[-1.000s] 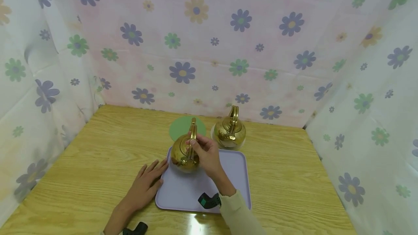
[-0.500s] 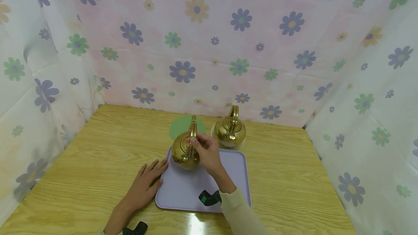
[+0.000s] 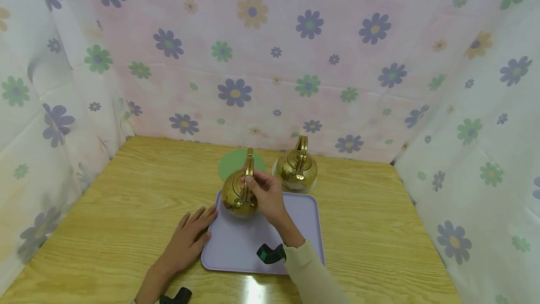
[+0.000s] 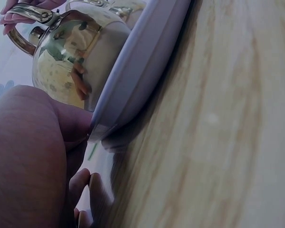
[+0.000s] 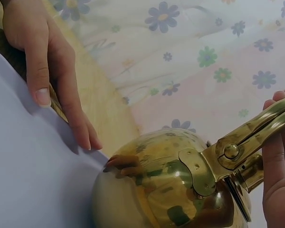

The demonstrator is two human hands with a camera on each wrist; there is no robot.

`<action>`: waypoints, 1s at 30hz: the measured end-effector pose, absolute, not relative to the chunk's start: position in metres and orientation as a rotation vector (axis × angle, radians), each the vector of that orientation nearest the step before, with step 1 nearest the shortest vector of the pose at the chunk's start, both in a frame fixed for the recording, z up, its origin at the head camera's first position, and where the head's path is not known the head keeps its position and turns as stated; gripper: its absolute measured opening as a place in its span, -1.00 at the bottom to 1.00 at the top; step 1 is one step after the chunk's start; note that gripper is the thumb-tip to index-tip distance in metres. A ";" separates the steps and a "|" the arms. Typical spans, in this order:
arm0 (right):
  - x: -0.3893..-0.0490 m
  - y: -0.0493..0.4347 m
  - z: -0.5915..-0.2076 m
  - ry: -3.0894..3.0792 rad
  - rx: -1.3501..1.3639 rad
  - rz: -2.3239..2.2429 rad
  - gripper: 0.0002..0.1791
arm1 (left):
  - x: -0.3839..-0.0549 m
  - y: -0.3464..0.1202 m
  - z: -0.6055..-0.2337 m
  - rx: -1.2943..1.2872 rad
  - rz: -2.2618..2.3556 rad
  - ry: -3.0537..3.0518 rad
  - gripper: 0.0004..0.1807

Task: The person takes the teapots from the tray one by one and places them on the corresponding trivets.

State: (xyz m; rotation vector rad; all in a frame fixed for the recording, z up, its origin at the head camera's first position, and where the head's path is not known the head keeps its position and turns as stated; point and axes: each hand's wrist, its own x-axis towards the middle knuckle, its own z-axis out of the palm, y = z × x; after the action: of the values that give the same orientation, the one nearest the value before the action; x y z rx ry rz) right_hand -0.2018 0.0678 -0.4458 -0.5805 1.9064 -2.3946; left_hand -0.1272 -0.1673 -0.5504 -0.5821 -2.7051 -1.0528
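A shiny gold kettle [image 3: 239, 196] is over the back left part of a lilac tray [image 3: 253, 257]. My right hand [image 3: 267, 196] grips its arched handle [image 3: 250, 168], thumb on the near side. In the right wrist view, the fingers wrap behind the handle, beside the rounded body of the kettle [image 5: 152, 185]. My left hand [image 3: 187, 238] lies with spread fingers at the tray's left edge, fingertips at the rim. Close up in the left wrist view, the thumb [image 4: 73, 121] meets the tray's rim [image 4: 137, 66].
Behind the tray, a second gold kettle [image 3: 296, 171] stands on a pale round mat [image 3: 275, 169]. Left of it a green round mat [image 3: 232, 163] lies on the wooden table [image 3: 371, 229], partly hidden by the held kettle. Flowered cloth [image 3: 270, 69] encloses the table's back and sides.
The held kettle has shifted slightly upward in the head view, together with my right hand. My left hand and the second kettle have stayed put.
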 end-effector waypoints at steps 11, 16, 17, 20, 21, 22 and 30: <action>-0.206 0.066 -0.444 1.901 -0.608 -2.405 -0.60 | -0.127 -0.166 -0.548 -0.597 -1.045 -2.682 -0.48; -0.208 0.065 -0.444 1.901 -0.627 -2.404 -0.59 | -0.127 -0.167 -0.549 -0.590 -1.052 -2.698 -0.47; -0.208 0.065 -0.444 1.906 -0.627 -2.404 -0.59 | -0.127 -0.167 -0.549 -0.589 -1.051 -2.699 -0.47; -0.210 0.065 -0.445 1.907 -0.624 -2.405 -0.60 | -0.128 -0.167 -0.551 -0.586 -1.044 -2.706 -0.47; -0.210 0.064 -0.445 1.910 -0.620 -2.404 -0.60 | -0.128 -0.168 -0.551 -0.587 -1.040 -2.704 -0.47; -0.210 0.064 -0.445 1.919 -0.615 -2.398 -0.61 | -0.128 -0.168 -0.552 -0.587 -1.036 -2.703 -0.47; -0.212 0.062 -0.445 1.934 -0.593 -2.382 -0.63 | -0.127 -0.166 -0.550 -0.605 -1.034 -2.667 -0.47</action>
State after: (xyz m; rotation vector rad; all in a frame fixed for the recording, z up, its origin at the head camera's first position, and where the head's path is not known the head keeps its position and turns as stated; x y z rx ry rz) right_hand -0.2122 0.0619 -0.4455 -0.5930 1.9337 -2.3820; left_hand -0.1274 -0.1662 -0.5505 -0.6045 -2.6671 -1.0335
